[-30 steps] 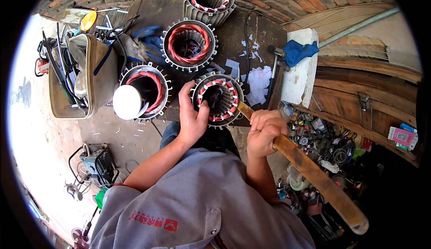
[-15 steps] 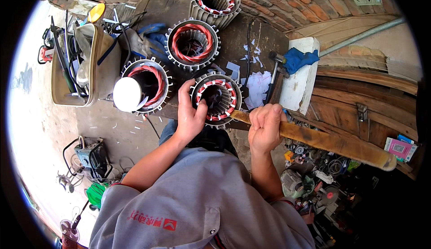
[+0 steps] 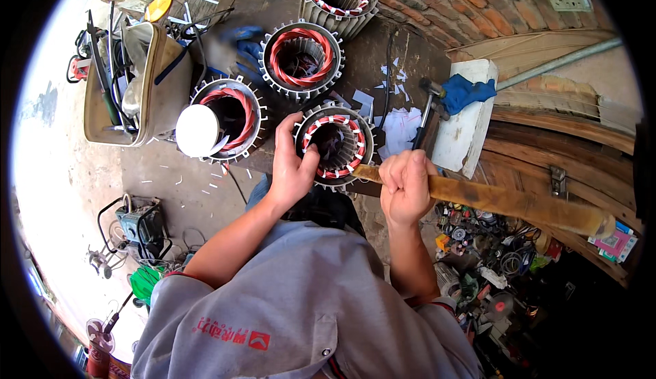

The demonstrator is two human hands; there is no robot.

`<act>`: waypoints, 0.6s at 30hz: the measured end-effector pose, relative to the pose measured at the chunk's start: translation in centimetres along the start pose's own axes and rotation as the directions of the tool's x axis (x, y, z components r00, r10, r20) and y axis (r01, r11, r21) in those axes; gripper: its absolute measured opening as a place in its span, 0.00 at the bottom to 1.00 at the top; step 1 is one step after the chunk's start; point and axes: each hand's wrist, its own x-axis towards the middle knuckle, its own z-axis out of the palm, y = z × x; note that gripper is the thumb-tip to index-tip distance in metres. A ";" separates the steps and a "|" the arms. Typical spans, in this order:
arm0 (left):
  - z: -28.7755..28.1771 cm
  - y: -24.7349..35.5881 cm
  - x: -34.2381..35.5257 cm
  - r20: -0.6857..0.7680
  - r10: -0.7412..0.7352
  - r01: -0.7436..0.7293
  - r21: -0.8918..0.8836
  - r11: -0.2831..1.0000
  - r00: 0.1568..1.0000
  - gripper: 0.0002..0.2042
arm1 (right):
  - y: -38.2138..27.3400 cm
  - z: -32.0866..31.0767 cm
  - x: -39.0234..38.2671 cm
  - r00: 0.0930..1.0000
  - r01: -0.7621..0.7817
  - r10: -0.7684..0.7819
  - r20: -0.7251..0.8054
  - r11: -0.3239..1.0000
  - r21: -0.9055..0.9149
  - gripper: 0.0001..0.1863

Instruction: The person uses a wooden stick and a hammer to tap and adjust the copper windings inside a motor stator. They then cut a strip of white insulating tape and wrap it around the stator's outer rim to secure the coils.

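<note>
My left hand grips the near left rim of a motor stator, thumb at its inner edge and fingers along the outside. Red windings tied with white ring the stator's opening. My right hand is closed around a long, flat, yellow-brown wooden strip. The strip's narrow end touches or lies very near the windings on the right side; exact contact is unclear. Its wide end points off to the right.
Other stators stand behind, at the back and left, the last with a white round lid. A hammer, paper scraps, a white block and a tool bucket surround them.
The wide end of the wooden strip has swung away from me, its narrow end staying by the windings. Both hands keep their grips; the whole view has shifted slightly.
</note>
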 end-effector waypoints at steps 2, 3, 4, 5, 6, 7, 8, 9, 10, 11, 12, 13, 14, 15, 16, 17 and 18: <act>0.1 0.1 -0.1 -0.008 -0.018 0.018 -0.007 1.000 1.000 0.26 | -0.3 1.0 -2.1 0.971 0.050 -0.040 -0.237 0.998 0.035 0.20; 0.2 0.1 -0.1 -0.005 -0.028 0.028 -0.011 1.000 1.000 0.26 | 0.5 1.9 -3.4 0.950 0.118 -0.085 -0.300 0.989 0.092 0.19; 0.4 0.1 -0.1 -0.030 0.016 -0.016 -0.019 1.000 0.999 0.26 | 1.1 2.1 -3.8 0.953 0.130 -0.108 -0.283 0.990 0.060 0.19; 0.4 0.0 0.0 -0.031 0.021 -0.021 -0.017 1.000 0.999 0.26 | 1.4 2.2 -3.9 0.956 0.138 -0.127 -0.265 0.990 0.024 0.19; 0.3 0.0 0.0 -0.030 0.026 -0.026 -0.015 1.000 0.999 0.26 | 1.3 2.1 -3.6 0.977 0.106 -0.100 -0.188 0.994 0.020 0.19; 0.3 -0.1 0.0 -0.029 0.031 -0.032 -0.013 0.999 0.999 0.26 | 1.1 1.7 -2.9 0.991 0.073 -0.071 -0.111 0.997 0.014 0.19; 0.4 -0.1 -0.1 -0.024 0.023 -0.023 -0.014 1.000 0.999 0.26 | 0.8 1.2 -2.3 0.998 0.041 -0.040 -0.038 0.999 0.005 0.19; 0.4 -0.1 -0.1 -0.025 0.022 -0.022 -0.009 1.000 0.999 0.26 | 0.7 0.5 -1.5 0.997 -0.007 0.008 0.070 1.000 -0.007 0.19; 0.3 -0.2 -0.1 -0.025 0.021 -0.021 -0.004 1.000 0.999 0.26 | 0.8 -0.3 -0.7 0.991 -0.025 0.020 0.132 0.999 0.034 0.19; 0.4 -0.2 -0.1 -0.027 0.019 -0.019 -0.010 1.000 0.999 0.26 | 0.9 -0.9 -0.3 0.982 -0.042 0.028 0.188 0.997 0.069 0.18; 0.4 -0.3 -0.1 -0.029 0.017 -0.018 -0.016 1.000 0.999 0.26 | 0.7 -1.1 -0.7 0.986 -0.040 0.028 0.165 0.997 0.067 0.19; 0.4 -0.3 -0.1 -0.031 0.015 -0.016 -0.023 1.000 0.999 0.26 | 0.7 -0.9 -1.6 0.993 0.004 -0.013 0.121 0.997 0.071 0.19; 0.4 -0.6 -0.2 -0.023 -0.002 0.001 -0.030 1.000 1.000 0.26 | 0.7 -0.5 -2.6 0.995 0.049 -0.055 0.082 0.996 0.073 0.18; 0.5 -0.6 -0.1 -0.023 0.006 -0.007 -0.032 0.999 1.000 0.26 | 0.8 0.0 -3.6 0.994 0.093 -0.096 0.042 0.993 0.073 0.18; 0.5 -0.5 0.0 -0.024 0.013 -0.014 -0.033 0.999 1.000 0.26 | 0.7 0.6 -4.4 0.991 0.121 -0.124 0.046 0.991 0.061 0.18; 0.5 -0.4 0.0 -0.025 0.018 -0.019 -0.035 0.999 1.000 0.26 | 0.7 1.1 -4.9 0.987 0.149 -0.151 0.051 0.988 0.048 0.17; 0.6 -0.3 -0.1 -0.027 0.009 -0.010 -0.039 0.999 1.000 0.26 | 1.3 1.6 -5.2 0.984 0.176 -0.178 0.021 0.982 0.067 0.16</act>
